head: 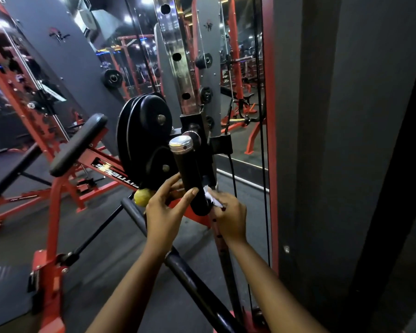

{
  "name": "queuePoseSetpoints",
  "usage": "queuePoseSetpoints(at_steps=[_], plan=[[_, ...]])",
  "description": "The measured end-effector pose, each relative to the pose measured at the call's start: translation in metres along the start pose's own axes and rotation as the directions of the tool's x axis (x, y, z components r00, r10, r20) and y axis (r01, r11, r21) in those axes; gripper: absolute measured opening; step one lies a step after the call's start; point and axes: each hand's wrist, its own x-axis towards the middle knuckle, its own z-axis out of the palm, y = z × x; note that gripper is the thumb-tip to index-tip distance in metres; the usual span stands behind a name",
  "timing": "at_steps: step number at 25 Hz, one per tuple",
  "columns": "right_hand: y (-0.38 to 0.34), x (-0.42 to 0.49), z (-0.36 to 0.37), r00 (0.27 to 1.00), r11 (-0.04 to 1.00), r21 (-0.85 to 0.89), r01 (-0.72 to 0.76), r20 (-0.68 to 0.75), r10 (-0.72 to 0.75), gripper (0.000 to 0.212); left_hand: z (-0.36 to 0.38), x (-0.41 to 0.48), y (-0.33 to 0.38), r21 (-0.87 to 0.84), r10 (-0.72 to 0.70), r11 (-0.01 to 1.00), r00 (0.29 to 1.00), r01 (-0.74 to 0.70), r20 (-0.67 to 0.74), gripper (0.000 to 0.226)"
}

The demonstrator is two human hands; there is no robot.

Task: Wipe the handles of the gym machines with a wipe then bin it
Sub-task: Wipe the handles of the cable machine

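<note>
Steadying grip: left hand point(165, 210) fingers clasp black silver-capped handle point(190, 174); my right hand point(231, 217) fingers pinch white wipe point(211, 197) against it.

Most of the wipe point(210, 198) is buried in the right hand point(231, 219) and tucked behind the black handle point(190, 179), so only a crumpled white corner shows. That hand's fingertips are smeared by motion blur. The left hand point(165, 212) covers the handle's lower left side and half of a yellowish round thing point(141, 197) just beyond it, no clue what that is. Both forearms run off the bottom edge, same with the dark bar point(197, 289) between them. Lettering on the red bench frame point(115, 173) is too fuzzy to read.
</note>
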Motion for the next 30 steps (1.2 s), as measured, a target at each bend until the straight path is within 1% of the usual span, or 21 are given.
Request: queuePoseSetpoints(at_steps=[1, 2, 3, 5, 6, 8, 9, 10, 12, 14, 15, 17, 20, 22, 24, 26, 28, 30], plan=[[0.0, -0.007, -0.003, 1.0, 0.999, -0.037, 0.028, -0.012, -0.029, 0.021, 0.002, -0.002, -0.001, 0.013, 0.024, 1.0, 0.999, -0.024, -0.031, 0.048], [-0.001, -0.011, -0.006, 0.999, 0.998, -0.031, 0.047, -0.016, -0.047, 0.021, 0.004, -0.004, -0.002, 0.025, 0.047, 0.999, 0.997, -0.045, -0.064, 0.047], [-0.003, -0.01, -0.01, 0.999, 0.999, 0.015, 0.038, -0.02, -0.037, 0.021, 0.007, -0.007, -0.003, 0.034, 0.067, 0.997, 0.993, -0.064, -0.093, 0.05], [-0.01, 0.009, -0.014, 0.997, 0.988, 0.137, -0.066, -0.037, 0.071, 0.017, 0.013, -0.014, -0.008, 0.053, 0.115, 0.993, 0.986, -0.109, -0.124, 0.061], [-0.013, 0.022, -0.013, 0.99, 0.977, 0.167, -0.132, -0.029, 0.139, 0.014, 0.015, -0.017, -0.012, 0.069, 0.141, 0.989, 0.982, -0.133, -0.125, 0.068], [-0.018, 0.042, -0.006, 0.971, 0.961, 0.139, -0.237, 0.052, 0.232, 0.014, 0.017, -0.021, -0.018, 0.076, 0.166, 0.984, 0.98, -0.159, -0.11, 0.079], [-0.02, 0.046, -0.001, 0.967, 0.963, 0.11, -0.248, 0.09, 0.238, 0.015, 0.017, -0.022, -0.02, 0.069, 0.172, 0.984, 0.98, -0.166, -0.1, 0.082], [-0.023, 0.046, 0.001, 0.969, 0.969, 0.085, -0.234, 0.107, 0.225, 0.016, 0.017, -0.022, -0.021, 0.065, 0.181, 0.982, 0.979, -0.175, -0.094, 0.083], [-0.026, 0.036, -0.002, 0.986, 0.987, 0.072, -0.142, 0.1, 0.134, 0.02, 0.017, -0.021, -0.022, 0.058, 0.187, 0.982, 0.977, -0.182, -0.099, 0.082], [-0.026, 0.016, -0.009, 0.995, 0.999, 0.025, -0.035, 0.094, 0.032, 0.032, 0.017, -0.021, -0.023, 0.041, 0.18, 0.984, 0.978, -0.176, -0.109, 0.081], [-0.024, 0.006, -0.012, 0.995, 1.0, 0.008, -0.024, 0.098, 0.023, 0.033, 0.018, -0.021, -0.023, 0.036, 0.181, 0.983, 0.977, -0.178, -0.111, 0.08], [-0.017, -0.008, -0.017, 0.992, 0.996, 0.041, -0.076, 0.105, 0.071, 0.02, 0.018, -0.022, -0.024, 0.032, 0.186, 0.983, 0.976, -0.183, -0.11, 0.08], [-0.012, 0.008, -0.018, 0.966, 0.959, 0.12, -0.255, 0.076, 0.248, 0.02, 0.018, -0.021, -0.024, 0.031, 0.188, 0.982, 0.977, -0.186, -0.099, 0.081], [-0.015, 0.031, -0.013, 0.949, 0.938, 0.149, -0.314, 0.07, 0.306, 0.024, 0.017, -0.021, -0.024, 0.035, 0.188, 0.982, 0.978, -0.186, -0.091, 0.082], [-0.022, 0.04, -0.005, 0.945, 0.933, 0.151, -0.327, 0.085, 0.317, 0.021, 0.017, -0.021, -0.024, 0.042, 0.188, 0.982, 0.979, -0.185, -0.082, 0.083], [-0.026, 0.031, -0.001, 0.958, 0.946, 0.153, -0.285, 0.071, 0.278, 0.018, 0.016, -0.02, -0.025, 0.046, 0.188, 0.982, 0.979, -0.185, -0.08, 0.083], [-0.027, 0.015, -0.004, 0.967, 0.955, 0.155, -0.252, 0.059, 0.246, 0.018, 0.016, -0.019, -0.025, 0.074, 0.207, 0.977, 0.975, -0.201, -0.081, 0.082], [-0.028, -0.003, -0.01, 0.97, 0.968, 0.071, -0.243, 0.036, 0.241, 0.021, 0.015, -0.018, -0.025, 0.067, 0.207, 0.977, 0.976, -0.202, -0.073, 0.082]])
